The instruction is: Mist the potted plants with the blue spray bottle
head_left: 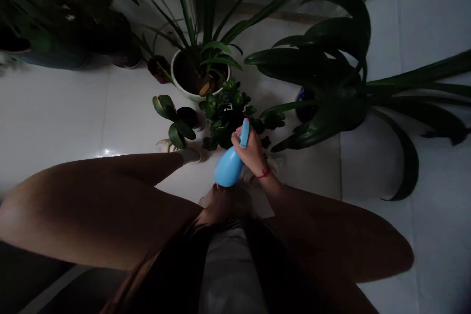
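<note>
My right hand [252,149] is closed around the neck and trigger of a light blue spray bottle [228,167], with a red string on the wrist. The bottle's pink-tipped nozzle points at a small bushy green plant [228,113] in a dark pot just ahead. My left hand [221,203] hangs low between my knees, right under the bottle's base, in deep shadow; its fingers cannot be made out. I am squatting, with both bare knees spread to the sides.
A white pot [184,89] with long narrow leaves stands behind the small plant. A round-leaved plant [174,125] sits to its left, a broad-leaved plant [331,93] to its right, darker pots [55,34] far left. All stand on white floor tiles [55,117].
</note>
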`<state>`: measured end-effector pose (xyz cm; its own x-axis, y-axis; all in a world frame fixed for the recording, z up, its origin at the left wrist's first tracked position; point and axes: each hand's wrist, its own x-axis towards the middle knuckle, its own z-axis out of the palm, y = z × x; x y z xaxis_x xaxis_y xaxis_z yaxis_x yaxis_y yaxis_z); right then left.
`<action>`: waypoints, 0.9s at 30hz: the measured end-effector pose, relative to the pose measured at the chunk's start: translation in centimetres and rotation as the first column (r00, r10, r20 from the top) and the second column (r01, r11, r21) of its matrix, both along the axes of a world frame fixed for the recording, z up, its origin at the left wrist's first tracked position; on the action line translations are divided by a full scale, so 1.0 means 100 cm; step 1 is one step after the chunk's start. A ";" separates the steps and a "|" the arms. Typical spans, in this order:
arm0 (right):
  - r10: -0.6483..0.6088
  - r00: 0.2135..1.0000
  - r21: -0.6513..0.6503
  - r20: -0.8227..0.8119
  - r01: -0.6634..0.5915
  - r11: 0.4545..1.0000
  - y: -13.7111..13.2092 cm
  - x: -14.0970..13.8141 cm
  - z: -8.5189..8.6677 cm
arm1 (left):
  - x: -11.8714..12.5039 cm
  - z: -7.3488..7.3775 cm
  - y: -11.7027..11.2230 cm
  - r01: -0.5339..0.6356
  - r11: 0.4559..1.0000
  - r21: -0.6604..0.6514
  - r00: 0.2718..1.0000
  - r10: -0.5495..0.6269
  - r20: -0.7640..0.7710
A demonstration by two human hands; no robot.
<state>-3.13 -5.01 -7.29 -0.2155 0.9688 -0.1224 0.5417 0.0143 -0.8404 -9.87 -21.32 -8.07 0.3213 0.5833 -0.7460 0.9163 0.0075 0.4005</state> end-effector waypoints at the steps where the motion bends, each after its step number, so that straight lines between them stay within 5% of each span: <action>1: -0.023 0.998 -0.016 0.061 0.024 1.000 0.005 -0.010 -0.004 | -0.001 0.002 -0.001 0.019 0.999 -0.026 1.000 -0.019 -0.012; 4: -0.058 0.976 -0.099 0.208 0.080 0.992 0.019 -0.030 -0.012 | -0.005 0.013 -0.001 0.057 0.994 -0.097 0.998 -0.059 -0.025; 8: -0.054 0.974 -0.094 0.219 0.077 0.993 0.026 -0.039 -0.016 | -0.007 0.023 0.002 -0.041 0.993 -0.109 0.999 0.042 0.001; 12: -0.027 0.984 -0.012 0.175 0.029 1.000 0.025 -0.043 -0.023 | -0.007 0.017 0.000 -0.037 0.993 -0.110 0.999 0.039 0.023; 18: -0.060 0.965 -0.097 0.256 0.087 0.991 0.020 -0.042 -0.025 | -0.011 0.014 -0.005 -0.051 0.998 -0.046 0.999 0.051 0.000; 22: 0.070 0.991 -0.030 0.118 -0.067 0.997 0.003 -0.050 -0.018 | -0.016 0.027 0.004 -0.053 0.994 -0.090 0.998 0.057 0.040; 27: 0.167 0.970 -0.039 0.175 -0.162 0.986 -0.016 -0.071 -0.016 | -0.019 0.035 0.006 -0.072 0.991 -0.114 0.994 0.081 0.072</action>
<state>-10.27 -6.66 -8.86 -0.3444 0.9181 -0.1963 0.6738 0.0961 -0.7327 -11.74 -20.71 -4.57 0.3374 0.5233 -0.7825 0.8781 0.1247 0.4620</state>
